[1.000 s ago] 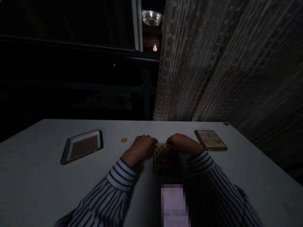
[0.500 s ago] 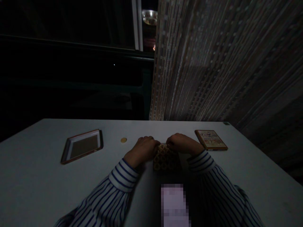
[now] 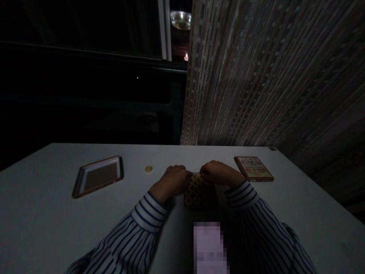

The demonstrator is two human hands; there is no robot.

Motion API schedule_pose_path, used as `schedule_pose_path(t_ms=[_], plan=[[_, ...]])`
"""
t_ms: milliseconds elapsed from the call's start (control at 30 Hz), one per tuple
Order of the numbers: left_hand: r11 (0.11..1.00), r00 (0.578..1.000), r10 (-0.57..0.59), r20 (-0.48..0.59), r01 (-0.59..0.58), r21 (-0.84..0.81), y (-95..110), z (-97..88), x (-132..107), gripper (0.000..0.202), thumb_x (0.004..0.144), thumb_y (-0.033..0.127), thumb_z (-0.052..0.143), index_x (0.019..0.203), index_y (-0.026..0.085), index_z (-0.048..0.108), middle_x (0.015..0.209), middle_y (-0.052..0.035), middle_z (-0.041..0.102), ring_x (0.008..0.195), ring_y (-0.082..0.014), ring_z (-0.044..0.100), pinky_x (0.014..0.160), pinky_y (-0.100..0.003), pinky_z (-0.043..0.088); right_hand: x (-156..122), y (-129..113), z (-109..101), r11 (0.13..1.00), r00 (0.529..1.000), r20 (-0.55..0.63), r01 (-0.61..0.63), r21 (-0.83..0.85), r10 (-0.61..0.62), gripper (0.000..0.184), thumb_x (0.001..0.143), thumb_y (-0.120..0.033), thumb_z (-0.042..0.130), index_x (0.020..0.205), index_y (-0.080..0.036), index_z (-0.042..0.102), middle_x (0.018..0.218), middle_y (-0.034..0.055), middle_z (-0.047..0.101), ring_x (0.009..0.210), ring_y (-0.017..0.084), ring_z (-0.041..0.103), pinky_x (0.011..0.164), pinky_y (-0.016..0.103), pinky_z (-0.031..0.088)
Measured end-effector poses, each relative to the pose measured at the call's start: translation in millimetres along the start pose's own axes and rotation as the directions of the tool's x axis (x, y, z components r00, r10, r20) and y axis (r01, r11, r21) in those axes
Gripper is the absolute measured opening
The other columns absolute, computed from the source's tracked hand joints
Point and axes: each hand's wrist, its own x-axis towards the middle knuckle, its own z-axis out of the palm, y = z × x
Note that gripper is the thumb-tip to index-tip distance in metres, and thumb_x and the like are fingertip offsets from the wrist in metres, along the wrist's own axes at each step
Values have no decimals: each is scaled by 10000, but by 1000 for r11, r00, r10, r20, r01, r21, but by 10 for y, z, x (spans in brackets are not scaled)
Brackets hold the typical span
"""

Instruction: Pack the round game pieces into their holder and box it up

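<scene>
A small patterned pouch (image 3: 198, 192) with round tan motifs lies on the white table (image 3: 42, 213) in front of me. My left hand (image 3: 171, 182) curls over its far left corner. My right hand (image 3: 219, 173) is closed on its far right corner. Both hands pinch the far edge of the pouch, and the fingertips nearly meet in the middle. Striped shirt sleeves cover both forearms. The light is dim and the fingertips are partly hidden.
An open box half with a red rim (image 3: 98, 176) lies at the left. A small round gold disc (image 3: 148, 169) sits beside my left hand. A printed box lid (image 3: 253, 168) rests at the right. A beaded curtain (image 3: 256, 76) hangs behind the table.
The pouch's far edge has been drawn in slightly between the fingers. Both hands stay in nearly the same place.
</scene>
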Motion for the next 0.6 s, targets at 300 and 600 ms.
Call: schedule_pose_path(t_ms=[300, 600], plan=[[1000, 1000, 4, -8, -4, -7, 9, 9, 3, 303, 841, 290, 380, 1025, 258, 619, 906, -85, 608, 849, -219, 566, 746, -351, 407, -1, 3, 13, 1000, 1000, -28, 12, -17, -12, 286, 799, -202, 428, 963, -173, 661, 938, 102, 675, 860, 189, 611, 704, 244, 399], [1000, 1000, -10, 19, 10, -2, 8, 14, 15, 303, 835, 274, 385, 1016, 255, 627, 917, -89, 605, 868, -223, 562, 774, -358, 408, -7, 3, 7, 1000, 1000, -20, 8, -5, -8, 273, 803, -201, 437, 959, -175, 660, 942, 100, 673, 872, 188, 611, 701, 235, 398]])
